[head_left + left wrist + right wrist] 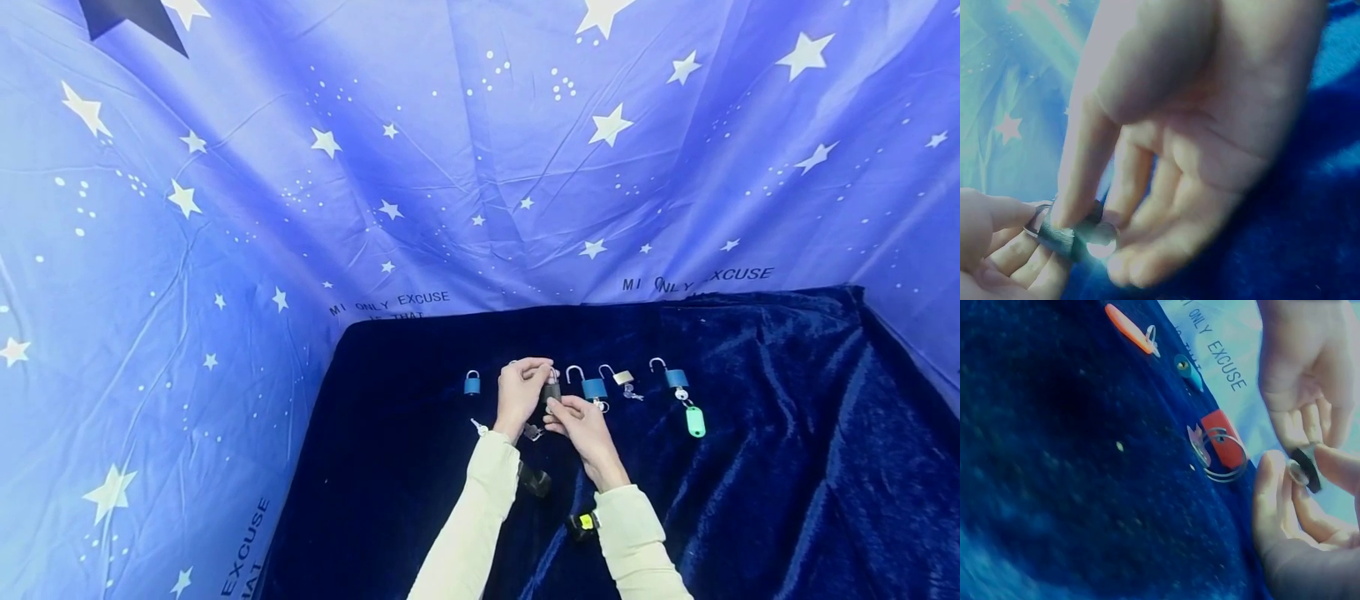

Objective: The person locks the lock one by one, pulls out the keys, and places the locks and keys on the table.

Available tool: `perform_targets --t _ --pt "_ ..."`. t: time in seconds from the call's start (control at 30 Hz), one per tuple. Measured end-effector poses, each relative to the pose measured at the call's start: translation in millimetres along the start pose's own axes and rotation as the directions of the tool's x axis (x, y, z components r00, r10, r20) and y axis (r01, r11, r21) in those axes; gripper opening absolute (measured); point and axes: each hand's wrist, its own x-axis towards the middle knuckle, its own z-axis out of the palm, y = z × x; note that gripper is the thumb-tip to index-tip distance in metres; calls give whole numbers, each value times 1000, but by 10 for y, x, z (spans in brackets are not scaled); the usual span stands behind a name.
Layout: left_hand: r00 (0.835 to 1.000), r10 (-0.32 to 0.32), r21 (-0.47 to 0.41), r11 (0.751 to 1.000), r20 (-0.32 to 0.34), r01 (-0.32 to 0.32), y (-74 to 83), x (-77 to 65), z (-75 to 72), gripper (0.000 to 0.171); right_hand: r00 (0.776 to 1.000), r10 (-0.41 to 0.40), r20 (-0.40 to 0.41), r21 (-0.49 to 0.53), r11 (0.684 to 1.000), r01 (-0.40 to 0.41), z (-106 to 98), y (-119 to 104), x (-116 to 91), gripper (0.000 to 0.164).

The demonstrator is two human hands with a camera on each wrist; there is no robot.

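Observation:
Between both hands a small dark padlock (pixel 552 391) stands raised over the cloth, its silver shackle up. My left hand (pixel 520 396) pinches the shackle end; the left wrist view shows those fingers at the metal loop (pixel 1032 223). From below, my right hand (pixel 585 431) grips the dark body (pixel 1057 240), its thumb against one side. A round silver key head (pixel 1104 240) protrudes from the bottom of the lock, close to the right fingers, also seen in the right wrist view as a pale disc (pixel 1299 470). The blade is hidden.
Right of the hands lie blue padlocks (pixel 594 388) (pixel 676 378), a brass padlock (pixel 623 377) with keys, and a green tag (pixel 696 422). On the left sit another blue padlock (pixel 472 384), a red padlock (pixel 1225 434) with rings, and an orange tag (pixel 1127 327). Velvet cloth (pixel 750 500) covers the table.

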Motion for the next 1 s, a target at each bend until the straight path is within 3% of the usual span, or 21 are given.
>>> perform_targets --t 0.3,0.6,0.8,0.9,1.0 --pt "999 -19 -44 999 38 20 73 28 1 19 998 -55 -23 -6 998 55 48 -7 -26 37" --pt "998 3 16 1000 59 -4 70 62 -82 19 996 -78 -52 -16 997 77 73 14 -16 41" --pt "993 18 -7 1000 120 -17 67 96 -158 22 991 -118 -68 17 993 119 82 24 -19 44" --pt "990 23 33 999 139 -28 73 92 -172 20 991 -115 -74 25 993 117 91 22 -20 43" --pt "989 55 130 989 140 -73 67 82 -165 18 991 -102 -86 34 994 105 98 20 -25 43"
